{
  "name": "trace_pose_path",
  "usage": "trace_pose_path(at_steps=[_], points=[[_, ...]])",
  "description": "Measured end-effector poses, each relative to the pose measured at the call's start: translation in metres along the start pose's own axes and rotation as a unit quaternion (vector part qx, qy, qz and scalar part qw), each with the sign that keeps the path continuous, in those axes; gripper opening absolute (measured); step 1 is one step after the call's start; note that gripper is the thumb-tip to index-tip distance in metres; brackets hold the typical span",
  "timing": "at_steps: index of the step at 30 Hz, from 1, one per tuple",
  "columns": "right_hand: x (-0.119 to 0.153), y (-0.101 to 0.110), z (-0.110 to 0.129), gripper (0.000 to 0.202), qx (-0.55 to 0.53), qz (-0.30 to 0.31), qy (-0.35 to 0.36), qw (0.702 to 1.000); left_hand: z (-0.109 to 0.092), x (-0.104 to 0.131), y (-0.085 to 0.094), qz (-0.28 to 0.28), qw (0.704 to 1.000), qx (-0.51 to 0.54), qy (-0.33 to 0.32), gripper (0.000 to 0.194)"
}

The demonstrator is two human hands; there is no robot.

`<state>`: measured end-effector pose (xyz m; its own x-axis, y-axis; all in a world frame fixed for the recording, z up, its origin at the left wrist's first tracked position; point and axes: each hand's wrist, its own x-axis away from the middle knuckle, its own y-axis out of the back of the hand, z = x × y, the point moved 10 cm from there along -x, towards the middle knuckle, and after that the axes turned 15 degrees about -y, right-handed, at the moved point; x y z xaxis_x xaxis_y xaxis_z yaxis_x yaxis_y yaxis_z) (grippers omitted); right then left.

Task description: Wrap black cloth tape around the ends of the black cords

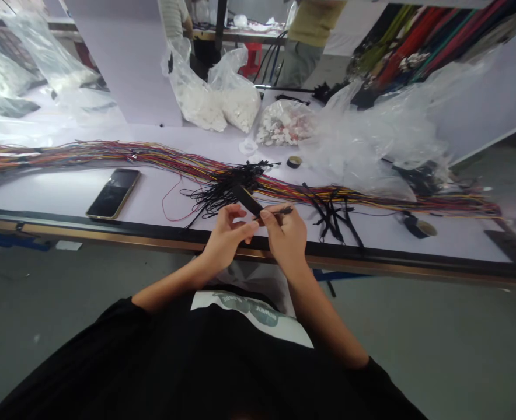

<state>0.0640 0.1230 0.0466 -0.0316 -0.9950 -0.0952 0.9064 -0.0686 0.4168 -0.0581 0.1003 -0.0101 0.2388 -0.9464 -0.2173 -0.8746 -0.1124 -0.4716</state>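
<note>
My right hand (pixel 288 236) is closed in a pinch near the table's front edge. A short black cable end (pixel 286 210) pokes out beyond its fingers. From between the two hands a flat black piece (pixel 247 200), like tape, slants up to the left. My left hand (pixel 228 234) has its fingers curled, with thumb and fingertips against the right fingertips; what they pinch is hidden. Just behind lies a heap of thin black cables (pixel 220 192). Several short black cables (pixel 334 217) lie to the right of my right hand.
A long bundle of coloured wires (pixel 153 154) runs across the table. A phone (pixel 113 193) lies at left. Tape rolls (pixel 293 162) sit behind and at right. Clear bags (pixel 240 105) of white parts stand at the back. Another person (pixel 313 35) is beyond the bench.
</note>
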Motion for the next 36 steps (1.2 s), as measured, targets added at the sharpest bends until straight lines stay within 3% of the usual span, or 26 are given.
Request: trace_pose_path(at_steps=[4,7,10,13,16,18,21,25,28,31,33,36], points=[[0.002,-0.009,-0.002,0.019,-0.021,0.063,-0.021,0.998,0.022,0.005,-0.021,0.111,0.966,0.129,0.194,0.055],[0.001,-0.012,-0.006,0.020,-0.044,0.085,-0.040,0.995,0.026,0.003,-0.020,0.132,0.958,0.125,0.222,0.052],[-0.002,-0.015,-0.022,0.021,-0.122,0.094,-0.100,0.983,0.016,-0.004,-0.011,0.118,0.983,0.072,0.122,0.044],[-0.003,-0.021,-0.033,0.021,-0.179,0.107,-0.143,0.968,-0.019,-0.007,-0.009,0.168,0.981,-0.053,-0.079,0.054],[-0.003,-0.023,-0.034,0.020,-0.159,0.112,-0.144,0.970,-0.050,0.002,-0.021,0.285,0.905,-0.211,-0.235,0.073],[-0.003,-0.021,-0.033,0.019,-0.133,0.102,-0.130,0.977,-0.060,0.010,-0.028,0.347,0.845,-0.279,-0.297,0.071],[-0.003,-0.018,-0.030,0.019,-0.107,0.084,-0.106,0.985,-0.068,0.019,-0.034,0.383,0.781,-0.344,-0.353,0.069],[-0.004,-0.012,-0.026,0.019,-0.089,0.063,-0.088,0.990,-0.058,0.025,-0.035,0.388,0.752,-0.416,-0.333,0.074],[-0.002,-0.009,-0.014,0.017,-0.059,0.075,-0.062,0.994,-0.049,0.024,-0.036,0.377,0.765,-0.412,-0.321,0.063],[0.002,-0.007,0.002,0.014,-0.031,0.088,-0.016,0.996,-0.053,0.006,-0.022,0.251,0.816,-0.411,-0.320,0.025],[0.005,-0.004,0.010,0.014,-0.031,0.072,0.013,0.997,-0.054,-0.002,-0.015,0.183,0.832,-0.417,-0.316,0.009],[0.008,-0.001,0.009,0.014,-0.055,0.045,0.016,0.997,-0.058,-0.005,-0.020,0.171,0.832,-0.408,-0.335,0.007]])
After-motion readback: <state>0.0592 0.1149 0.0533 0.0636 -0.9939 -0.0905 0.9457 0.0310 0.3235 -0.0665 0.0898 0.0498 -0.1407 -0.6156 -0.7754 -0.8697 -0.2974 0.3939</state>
